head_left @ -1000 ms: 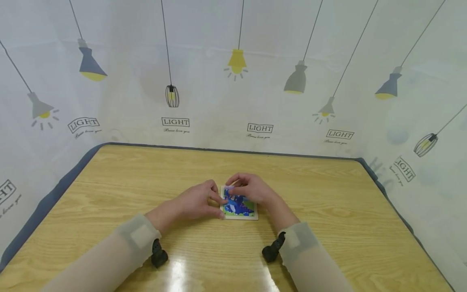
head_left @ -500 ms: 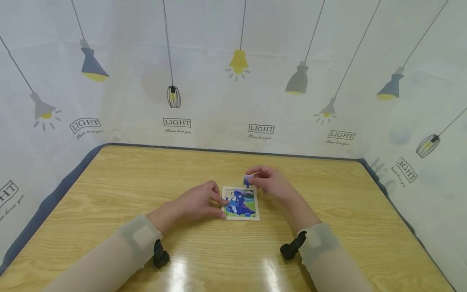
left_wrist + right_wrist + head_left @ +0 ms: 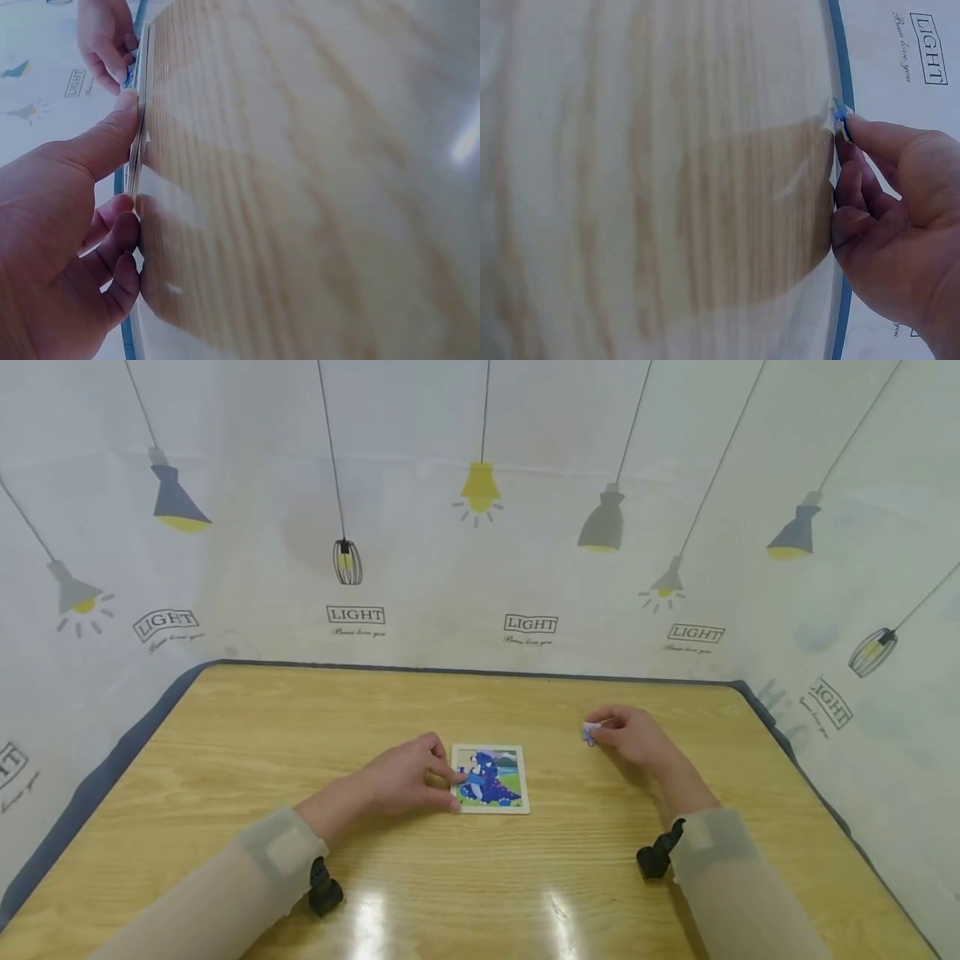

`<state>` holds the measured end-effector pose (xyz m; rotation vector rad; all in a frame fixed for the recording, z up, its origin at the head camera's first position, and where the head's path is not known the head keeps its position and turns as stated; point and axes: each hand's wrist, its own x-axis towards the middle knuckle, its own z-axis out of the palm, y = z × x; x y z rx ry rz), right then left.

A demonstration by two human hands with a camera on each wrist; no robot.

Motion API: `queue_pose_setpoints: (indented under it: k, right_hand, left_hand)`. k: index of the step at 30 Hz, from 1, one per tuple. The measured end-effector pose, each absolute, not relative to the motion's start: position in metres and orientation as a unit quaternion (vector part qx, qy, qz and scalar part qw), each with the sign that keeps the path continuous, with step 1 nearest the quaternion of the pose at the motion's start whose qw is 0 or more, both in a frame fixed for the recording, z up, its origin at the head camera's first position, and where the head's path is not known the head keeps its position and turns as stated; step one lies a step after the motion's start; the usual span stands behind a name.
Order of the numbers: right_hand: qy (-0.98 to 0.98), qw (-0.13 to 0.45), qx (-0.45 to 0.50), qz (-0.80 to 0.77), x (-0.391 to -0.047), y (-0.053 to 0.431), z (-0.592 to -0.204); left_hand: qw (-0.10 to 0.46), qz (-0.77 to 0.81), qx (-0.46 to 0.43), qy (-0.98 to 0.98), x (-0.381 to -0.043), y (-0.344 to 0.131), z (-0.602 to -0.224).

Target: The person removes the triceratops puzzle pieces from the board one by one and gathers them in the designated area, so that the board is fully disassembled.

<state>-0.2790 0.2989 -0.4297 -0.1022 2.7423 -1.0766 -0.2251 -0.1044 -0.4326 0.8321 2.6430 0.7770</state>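
Observation:
In the head view a square jigsaw puzzle (image 3: 491, 789) with a pale frame and a blue dinosaur picture lies flat on the table. At its left edge rests my left hand (image 3: 405, 777), forefinger over the border and thumb at the near corner. The left wrist view shows that hand (image 3: 67, 217) with its thumb against the thin frame edge and its other fingers loosely bent. Off to the right, my right hand (image 3: 637, 739) pinches a small blue and pale puzzle piece (image 3: 589, 732) just at the tabletop. The right wrist view shows the piece (image 3: 841, 116) between thumb and fingers.
The wood-grain table (image 3: 337, 710) has a dark blue edge. Behind it hangs a pale cloth (image 3: 420, 527) printed with lamps and "LIGHT" labels. Each wrist wears a small black camera, one (image 3: 325, 889) on the left and another (image 3: 656, 856) on the right.
My right hand has lifted the puzzle piece out of the puzzle's upper left part and carried it right across the table. My left hand has stayed on the puzzle's left edge.

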Motion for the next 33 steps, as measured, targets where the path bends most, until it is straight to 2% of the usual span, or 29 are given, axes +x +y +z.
queue_pose_setpoints:
  k: [9,17,23,33]
  right_hand:
    - [0.937,0.094,-0.059,-0.330,-0.285,0.295,-0.434]
    - [0.929,0.106,-0.035,-0.353,-0.283,0.298,-0.432]
    - [0.939,0.086,-0.039,-0.332,-0.292,0.296,-0.436]
    - [0.930,0.094,-0.034,-0.352,-0.289,0.292,-0.438]
  left_hand:
    - [0.137,0.279,0.273,0.910,-0.223,-0.105,-0.434]
    - [0.137,0.280,0.276,0.909,-0.222,-0.104,-0.432]
    - [0.132,0.281,0.280,0.908,-0.223,-0.104,-0.431]
    - [0.135,0.287,0.282,0.906,-0.222,-0.105,-0.431]
